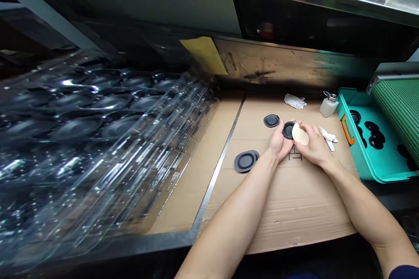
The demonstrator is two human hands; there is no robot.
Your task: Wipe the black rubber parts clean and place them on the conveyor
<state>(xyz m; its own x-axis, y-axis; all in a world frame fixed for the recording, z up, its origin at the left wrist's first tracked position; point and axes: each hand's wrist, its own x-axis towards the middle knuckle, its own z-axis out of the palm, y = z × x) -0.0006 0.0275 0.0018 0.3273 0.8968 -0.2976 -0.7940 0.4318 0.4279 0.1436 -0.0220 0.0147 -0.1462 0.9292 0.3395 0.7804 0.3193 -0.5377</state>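
My left hand [278, 144] is closed round a small black round part [288, 130] with a raised rim, held above the cardboard. In my right hand [313, 144] is a cream-coloured round pad [300, 135], its edge up against the black part. Two flat dark grey oval parts lie on the cardboard to the left: one oval part [271, 120] just beyond my left hand, the other oval part [246, 161] beside my left forearm. A crumpled white cloth [328, 138] rests close to the right of my right hand.
Stacked clear plastic trays [108, 148] holding dark round parts fill the left side. A teal bin [369, 165] with several black parts stands at right, by a green conveyor belt [397, 104]. A pump bottle [329, 105] and a white cloth [295, 101] sit at the back.
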